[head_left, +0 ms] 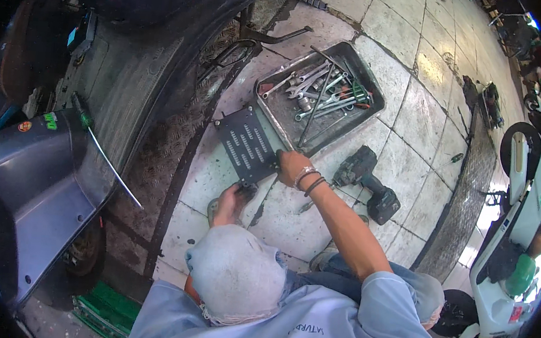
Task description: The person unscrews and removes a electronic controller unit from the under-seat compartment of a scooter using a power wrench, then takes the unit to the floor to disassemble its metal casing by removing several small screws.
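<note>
We grasp the black vented plate (245, 143) at two neighbouring corners. Our right hand (294, 167) pinches the corner beside the tray; our left hand (232, 203) grips the lower corner, its fingers partly hidden beneath. The plate lies in front of us over the floor tiles (286, 218), slots facing up. We cannot tell whether it rests on them or is raised.

Step in hand, as we judge it: two-handed positioning of the plate. From this hold, any lift or turn calls for equal support at both corners and clearance from the tray rim.

Just beyond the plate stands the metal tray (287, 117). It contains a loose heap of wrenches (297, 93), with a long thin bar (315, 112) laid across the heap and smaller pieces too tangled to identify. The near part of the tray floor is mostly bare.

To the right of our right hand, the cordless drill (361, 168) lies on the tiles. Farther left, a green-handled screwdriver (84, 115) rests against the grey scooter (60, 178).
</note>
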{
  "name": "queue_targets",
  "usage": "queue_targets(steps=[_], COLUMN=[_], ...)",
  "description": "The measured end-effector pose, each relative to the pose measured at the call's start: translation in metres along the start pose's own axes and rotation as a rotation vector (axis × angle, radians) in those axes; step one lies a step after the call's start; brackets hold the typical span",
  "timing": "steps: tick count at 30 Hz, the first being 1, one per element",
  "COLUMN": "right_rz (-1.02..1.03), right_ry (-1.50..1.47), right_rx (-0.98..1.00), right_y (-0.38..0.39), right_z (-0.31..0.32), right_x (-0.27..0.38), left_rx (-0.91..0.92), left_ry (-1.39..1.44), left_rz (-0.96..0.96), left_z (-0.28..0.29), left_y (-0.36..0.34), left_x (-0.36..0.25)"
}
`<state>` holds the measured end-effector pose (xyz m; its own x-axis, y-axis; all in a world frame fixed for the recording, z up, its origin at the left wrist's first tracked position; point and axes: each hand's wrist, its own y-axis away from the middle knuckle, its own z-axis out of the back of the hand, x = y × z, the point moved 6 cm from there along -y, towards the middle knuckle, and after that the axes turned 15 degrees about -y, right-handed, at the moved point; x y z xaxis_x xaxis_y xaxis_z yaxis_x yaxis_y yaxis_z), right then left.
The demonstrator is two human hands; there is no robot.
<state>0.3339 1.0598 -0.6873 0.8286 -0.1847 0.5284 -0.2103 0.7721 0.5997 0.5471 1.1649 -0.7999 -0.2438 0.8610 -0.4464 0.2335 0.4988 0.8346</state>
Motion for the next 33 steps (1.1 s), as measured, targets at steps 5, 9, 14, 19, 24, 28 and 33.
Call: queue_targets(steps=[5,9,14,19,24,28,33], right_rz=[0.028,0.01,0.104,0.06,0.127,0.155,0.129], right_ry=[0.007,0.006,0.027,-0.162,-0.052,-0.036,0.068], right_rx=[-0.004,0.02,0.098,-0.017,0.0,-0.023,0.041], right_y=[0.005,0.003,0.0,0.006,0.007,0.007,0.017], right_z=[0.006,-0.002,-0.035,-0.097,-0.082,-0.08,-0.072], right_x=[0.0,0.001,0.007,0.031,0.061,0.061,0.079], left_rx=[-0.148,-0.336,-0.393,0.094,0.052,0.008,-0.323], left_ry=[0.017,0.121,0.078,-0.356,0.418,0.441,-0.149], left_rz=[-0.043,-0.146,-0.226,0.165,0.043,0.007,-0.118], left_z=[0.004,0.015,0.031,-0.004,-0.011,-0.009,-0.007], left_y=[0.001,0.022,0.031,0.04,0.025,0.023,0.022], left_x=[-0.002,-0.027,-0.024,0.035,0.016,0.018,0.003])
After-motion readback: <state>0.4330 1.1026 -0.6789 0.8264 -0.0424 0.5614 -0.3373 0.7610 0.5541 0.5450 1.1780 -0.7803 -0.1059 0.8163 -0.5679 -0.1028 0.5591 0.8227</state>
